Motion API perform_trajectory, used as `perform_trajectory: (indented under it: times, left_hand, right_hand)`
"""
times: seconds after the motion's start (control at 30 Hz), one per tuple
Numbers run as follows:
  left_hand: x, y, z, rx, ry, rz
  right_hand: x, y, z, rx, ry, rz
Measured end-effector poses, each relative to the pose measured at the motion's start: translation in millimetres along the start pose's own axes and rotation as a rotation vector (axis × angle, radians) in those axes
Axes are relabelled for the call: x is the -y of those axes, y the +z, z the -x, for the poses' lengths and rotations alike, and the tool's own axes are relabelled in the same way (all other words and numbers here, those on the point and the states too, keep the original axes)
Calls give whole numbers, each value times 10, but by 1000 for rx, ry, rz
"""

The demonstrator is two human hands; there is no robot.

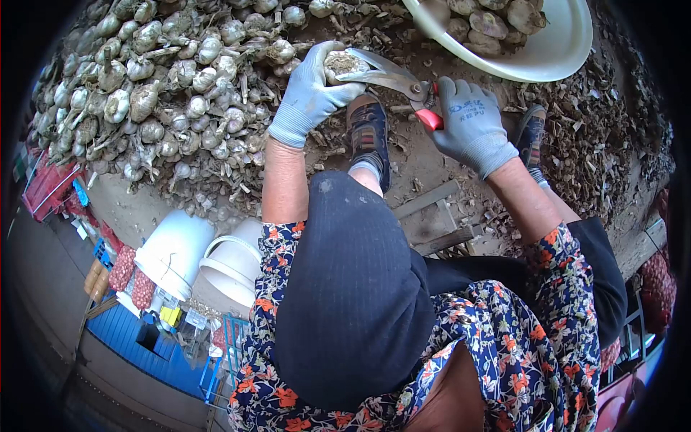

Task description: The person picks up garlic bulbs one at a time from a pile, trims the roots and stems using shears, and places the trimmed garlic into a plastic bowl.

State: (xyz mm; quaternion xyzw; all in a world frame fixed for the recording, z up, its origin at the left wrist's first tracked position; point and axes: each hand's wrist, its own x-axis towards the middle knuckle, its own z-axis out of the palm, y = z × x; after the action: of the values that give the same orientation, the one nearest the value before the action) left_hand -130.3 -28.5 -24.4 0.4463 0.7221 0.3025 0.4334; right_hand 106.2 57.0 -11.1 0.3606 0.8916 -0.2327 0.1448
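My left hand (pixel 311 95), in a grey glove, holds a garlic bulb (pixel 341 65) with its root side turned up. In my gloved right hand (pixel 471 122) are the red handles of a pair of shears (pixel 392 74). The blades lie apart, reaching across to the bulb and touching or nearly touching its edge. Beyond my left hand spreads a large heap of garlic (pixel 180 79) with dry stalks. A pale basin (pixel 536 61) holding several garlic bulbs (pixel 497 21) stands beyond my right hand.
Dry stalk trimmings (pixel 590 158) litter the ground at right and around my shoes (pixel 369 137). A wooden frame (pixel 439 216) lies below my hands. White buckets (pixel 176 252) stand at lower left, near red mesh sacks (pixel 122 268).
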Motion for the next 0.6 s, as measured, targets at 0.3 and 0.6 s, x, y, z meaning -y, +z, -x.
perform_trajectory:
  times: [0.3,0.6]
  left_hand:
    - [65,-125,67,137,-58,11]
    - [290,1,75,10,-69,36]
  right_hand:
    - [77,52,-9,221,-62,68]
    - [63,490,92,274,142,-299]
